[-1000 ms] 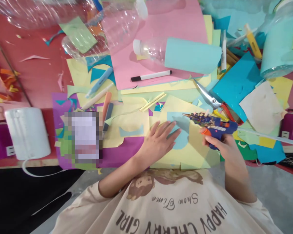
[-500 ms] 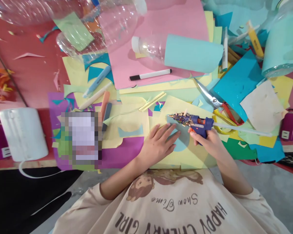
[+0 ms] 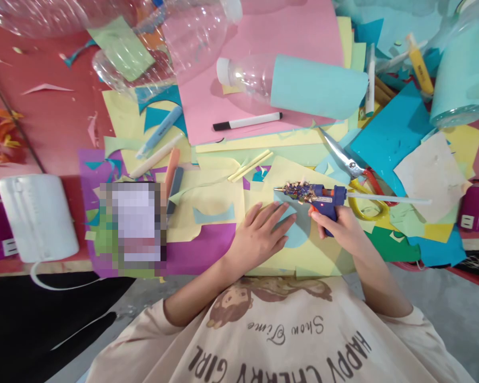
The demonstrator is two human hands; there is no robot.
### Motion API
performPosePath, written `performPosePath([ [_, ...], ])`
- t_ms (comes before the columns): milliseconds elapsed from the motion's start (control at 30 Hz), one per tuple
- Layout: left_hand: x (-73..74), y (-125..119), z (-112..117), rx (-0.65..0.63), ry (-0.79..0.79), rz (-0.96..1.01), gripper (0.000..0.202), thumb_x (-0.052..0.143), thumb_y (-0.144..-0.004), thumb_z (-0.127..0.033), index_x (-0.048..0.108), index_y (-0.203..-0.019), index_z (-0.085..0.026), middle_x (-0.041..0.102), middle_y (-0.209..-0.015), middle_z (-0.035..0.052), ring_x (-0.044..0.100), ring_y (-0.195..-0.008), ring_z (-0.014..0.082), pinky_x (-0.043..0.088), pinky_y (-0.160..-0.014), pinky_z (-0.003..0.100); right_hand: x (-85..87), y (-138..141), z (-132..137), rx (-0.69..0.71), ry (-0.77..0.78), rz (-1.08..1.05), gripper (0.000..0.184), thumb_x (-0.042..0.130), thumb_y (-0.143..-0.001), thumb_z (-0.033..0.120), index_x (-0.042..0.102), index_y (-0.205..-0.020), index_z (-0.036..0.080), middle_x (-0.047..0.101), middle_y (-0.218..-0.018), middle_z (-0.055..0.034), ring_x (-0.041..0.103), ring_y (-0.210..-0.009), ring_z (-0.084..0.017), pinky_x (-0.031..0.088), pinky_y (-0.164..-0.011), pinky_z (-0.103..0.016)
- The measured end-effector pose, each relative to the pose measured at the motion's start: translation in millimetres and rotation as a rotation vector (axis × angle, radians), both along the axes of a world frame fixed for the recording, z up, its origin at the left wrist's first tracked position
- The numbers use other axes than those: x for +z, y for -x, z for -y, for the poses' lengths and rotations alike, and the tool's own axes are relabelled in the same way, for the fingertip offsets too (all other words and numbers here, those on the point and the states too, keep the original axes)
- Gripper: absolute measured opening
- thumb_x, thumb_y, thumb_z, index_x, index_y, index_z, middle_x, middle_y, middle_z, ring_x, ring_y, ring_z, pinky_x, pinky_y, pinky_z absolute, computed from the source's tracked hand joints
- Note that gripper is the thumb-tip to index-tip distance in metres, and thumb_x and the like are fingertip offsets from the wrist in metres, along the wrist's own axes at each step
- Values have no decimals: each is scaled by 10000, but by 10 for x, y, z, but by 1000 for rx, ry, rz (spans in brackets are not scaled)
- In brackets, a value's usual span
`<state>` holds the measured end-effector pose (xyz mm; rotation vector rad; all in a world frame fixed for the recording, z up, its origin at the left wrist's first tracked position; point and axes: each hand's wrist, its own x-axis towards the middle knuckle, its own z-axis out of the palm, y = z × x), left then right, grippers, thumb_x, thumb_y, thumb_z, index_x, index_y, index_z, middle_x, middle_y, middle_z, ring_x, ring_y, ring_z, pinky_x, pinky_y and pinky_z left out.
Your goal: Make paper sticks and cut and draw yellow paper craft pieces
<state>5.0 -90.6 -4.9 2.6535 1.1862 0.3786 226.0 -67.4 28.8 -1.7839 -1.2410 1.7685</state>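
My right hand (image 3: 340, 229) is closed round the handle of a blue hot glue gun (image 3: 330, 196), its nozzle pointing left and its front crusted with glitter-like bits. A whitish glue stick (image 3: 391, 199) sticks out of its back. My left hand (image 3: 260, 234) lies flat, fingers spread, on yellow paper (image 3: 323, 260). Under its fingertips and just right of them is a light blue paper piece (image 3: 299, 229), partly hidden by the hand. The nozzle tip is just above my left fingertips, over the paper.
Scissors (image 3: 351, 165) with red and yellow handles lie beyond the glue gun. A bottle wrapped in turquoise paper (image 3: 319, 88) and a black-capped marker (image 3: 247, 122) rest on pink paper. A blurred-out phone-like thing (image 3: 138, 223) and a white case (image 3: 38, 218) are at left.
The glue stick behind the glue gun shows shorter, and the gun has tilted slightly in my right hand. My left hand has stayed in place.
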Motion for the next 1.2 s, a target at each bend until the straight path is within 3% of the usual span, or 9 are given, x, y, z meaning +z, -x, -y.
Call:
performPosePath([
  [267, -10, -3, 15, 7, 32, 19, 397, 535, -909, -288, 563, -1303, -246, 591, -1362, 75, 553, -1236, 249, 358, -1096, 435, -7, -13, 4, 22, -19, 24, 383, 572, -865, 481, 522, -619, 191, 525, -455, 28, 506, -454, -98, 403, -493, -237],
  [1200, -23, -1, 17, 8, 3, -2, 381, 515, -924, -305, 559, -1299, -255, 580, -1379, 63, 552, -1239, 242, 349, -1090, 423, 37, -77, 96, -19, -36, 86, 386, 571, -859, 456, 465, -578, 214, 506, -464, 31, 484, -453, -108, 398, -495, -260],
])
